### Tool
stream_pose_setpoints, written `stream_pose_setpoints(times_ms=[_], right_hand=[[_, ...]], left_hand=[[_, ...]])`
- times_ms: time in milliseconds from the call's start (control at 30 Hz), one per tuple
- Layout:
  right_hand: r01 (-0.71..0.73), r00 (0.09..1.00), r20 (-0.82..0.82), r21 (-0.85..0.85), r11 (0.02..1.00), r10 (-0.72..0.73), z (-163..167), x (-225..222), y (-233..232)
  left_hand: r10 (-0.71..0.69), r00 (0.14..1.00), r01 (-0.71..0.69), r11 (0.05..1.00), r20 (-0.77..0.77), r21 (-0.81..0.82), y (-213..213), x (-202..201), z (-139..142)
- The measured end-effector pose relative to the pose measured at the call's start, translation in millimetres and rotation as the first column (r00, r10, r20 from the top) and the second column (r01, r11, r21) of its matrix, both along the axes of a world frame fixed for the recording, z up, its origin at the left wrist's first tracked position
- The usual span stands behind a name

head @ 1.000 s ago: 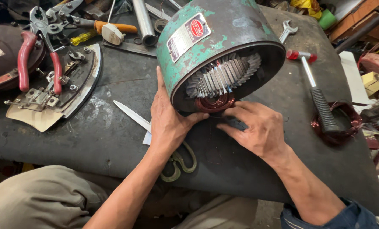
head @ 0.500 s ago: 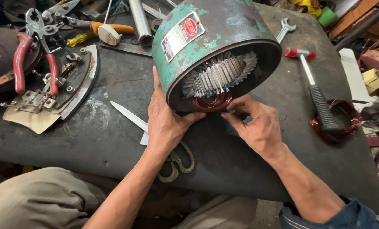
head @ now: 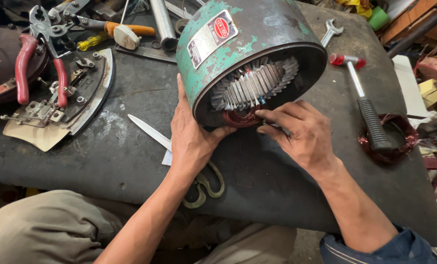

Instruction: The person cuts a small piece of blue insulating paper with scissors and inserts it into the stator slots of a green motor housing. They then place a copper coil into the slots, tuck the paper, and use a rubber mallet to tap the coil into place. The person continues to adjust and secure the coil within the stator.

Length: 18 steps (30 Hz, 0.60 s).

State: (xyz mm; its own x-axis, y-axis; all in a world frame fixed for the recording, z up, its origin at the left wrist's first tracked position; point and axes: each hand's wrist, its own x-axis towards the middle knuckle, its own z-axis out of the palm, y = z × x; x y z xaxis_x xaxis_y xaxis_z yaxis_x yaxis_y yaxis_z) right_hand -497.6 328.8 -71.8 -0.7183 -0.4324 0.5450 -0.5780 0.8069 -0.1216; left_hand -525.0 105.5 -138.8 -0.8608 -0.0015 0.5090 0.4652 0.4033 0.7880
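A green, worn motor housing [head: 243, 44] lies on its side on the dark workbench [head: 130, 161], its open end facing me with grey slotted laminations [head: 252, 85] and a reddish copper winding [head: 240, 117] inside. My left hand [head: 191, 137] grips the lower left rim of the housing, thumb hooked at the opening. My right hand [head: 301, 134] is at the lower edge of the opening, fingertips pinched on a small dark tool or wire end against the copper winding; what it pinches is too small to name.
Scissors [head: 179, 156] lie under my left wrist. A hammer [head: 367, 110] rests on a copper wire coil [head: 389, 142] at right. Red-handled pliers [head: 37, 54], a metal end plate [head: 67, 107], a steel pipe [head: 162, 22], a wrench [head: 331, 29] and screwdrivers lie behind.
My right hand has shifted its fingers in toward the copper winding and pinched there. My left hand stays on the housing rim; the view has drifted slightly.
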Motion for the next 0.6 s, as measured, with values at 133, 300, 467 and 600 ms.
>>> stream_pose_setpoints(times_ms=[133, 300, 467, 600], right_hand=[[0.0, 0.998, -0.07, 0.105, 0.994, 0.007, 2, 0, -2], [0.046, 0.995, -0.092, 0.148, 0.988, -0.032, 6, 2, -8], [0.208, 0.968, 0.155, -0.047, 0.977, -0.199, 3, 4, -21], [0.362, 0.823, 0.528, -0.204, 0.909, -0.209, 4, 1, -19]], left_hand=[[0.023, 0.999, -0.024, 0.999, -0.023, -0.026, -1, 0, 0], [0.03, 1.0, -0.03, 0.999, 0.0, 0.029, -3, 1, 1], [0.017, 1.0, -0.016, 0.999, -0.01, 0.04, -3, 2, 2], [0.018, 0.999, -0.018, 1.0, -0.036, 0.013, -3, 1, 2]])
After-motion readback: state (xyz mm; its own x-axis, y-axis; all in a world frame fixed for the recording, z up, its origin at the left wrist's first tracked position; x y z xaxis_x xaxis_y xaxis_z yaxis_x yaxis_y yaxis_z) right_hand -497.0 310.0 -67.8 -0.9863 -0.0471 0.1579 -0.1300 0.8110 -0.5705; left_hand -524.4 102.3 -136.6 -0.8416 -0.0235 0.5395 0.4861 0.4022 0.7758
